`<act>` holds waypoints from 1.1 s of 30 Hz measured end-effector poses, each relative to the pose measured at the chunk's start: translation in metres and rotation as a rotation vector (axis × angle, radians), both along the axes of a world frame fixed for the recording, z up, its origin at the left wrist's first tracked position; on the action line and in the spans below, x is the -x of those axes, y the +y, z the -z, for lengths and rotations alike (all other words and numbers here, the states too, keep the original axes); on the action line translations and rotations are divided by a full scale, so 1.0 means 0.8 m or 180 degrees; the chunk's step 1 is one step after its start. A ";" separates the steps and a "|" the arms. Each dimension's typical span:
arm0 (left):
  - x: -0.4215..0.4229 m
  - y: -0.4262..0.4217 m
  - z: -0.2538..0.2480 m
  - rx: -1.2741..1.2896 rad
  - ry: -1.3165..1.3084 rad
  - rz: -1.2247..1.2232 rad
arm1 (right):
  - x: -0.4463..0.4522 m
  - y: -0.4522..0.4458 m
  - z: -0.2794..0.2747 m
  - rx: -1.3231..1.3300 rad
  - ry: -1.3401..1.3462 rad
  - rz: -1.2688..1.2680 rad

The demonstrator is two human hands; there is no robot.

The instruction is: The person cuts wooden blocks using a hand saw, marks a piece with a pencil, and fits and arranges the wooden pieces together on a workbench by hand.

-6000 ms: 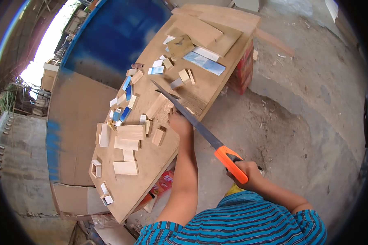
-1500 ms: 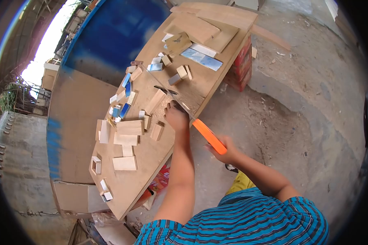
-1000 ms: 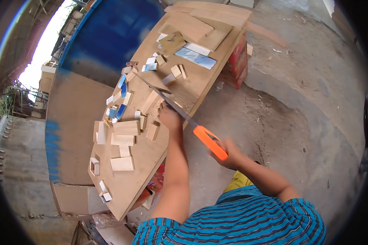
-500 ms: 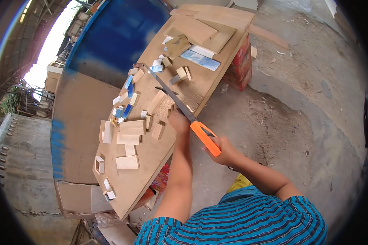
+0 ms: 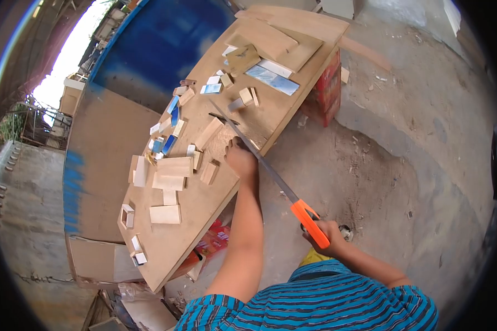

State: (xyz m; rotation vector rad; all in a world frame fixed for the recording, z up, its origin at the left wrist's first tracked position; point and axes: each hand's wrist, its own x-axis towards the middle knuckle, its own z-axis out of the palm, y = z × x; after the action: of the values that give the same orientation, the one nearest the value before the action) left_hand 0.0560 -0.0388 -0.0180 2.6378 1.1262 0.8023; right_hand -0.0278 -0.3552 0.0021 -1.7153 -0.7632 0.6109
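My right hand point(image 5: 327, 236) is closed round the orange handle point(image 5: 310, 223) of a handsaw. The saw's long grey blade point(image 5: 268, 168) runs up and left over the table's near edge, its tip above the tabletop. My left hand point(image 5: 241, 159) rests at that edge, right beside the blade, its fingers curled down. Whatever lies under those fingers is hidden. Close by are a long wood strip point(image 5: 209, 134), a thin dark piece point(image 5: 222, 117) by the blade and a small wood block point(image 5: 209, 172). Sawdust is scattered around the fingers.
The wooden tabletop point(image 5: 196, 212) carries several small blocks, blue-painted pieces point(image 5: 169, 144) and flat boards point(image 5: 171, 166). Larger panels point(image 5: 270, 38) lie at the far end. A red crate point(image 5: 328, 88) supports the table. A blue-painted panel point(image 5: 154, 44) stands behind.
My right hand has drawn the saw back, down and to the right, so its tip reaches less far across the table. My left hand stays at the edge.
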 end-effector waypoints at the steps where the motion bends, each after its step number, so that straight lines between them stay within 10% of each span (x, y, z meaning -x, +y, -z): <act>1: -0.001 0.000 0.000 -0.0125 -0.0080 0.0057 | -0.002 0.002 0.002 -0.0114 0.0046 0.0009; 33: 0.003 0.003 0.000 -0.0197 -0.0240 0.0239 | -0.021 -0.015 -0.093 0.0060 0.0484 -0.0041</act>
State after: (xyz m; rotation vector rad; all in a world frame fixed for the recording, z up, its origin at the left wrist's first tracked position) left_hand 0.0539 -0.0361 -0.0176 2.6575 0.9927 0.9276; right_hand -0.0109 -0.3671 0.0767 -1.6611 -0.6633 0.7504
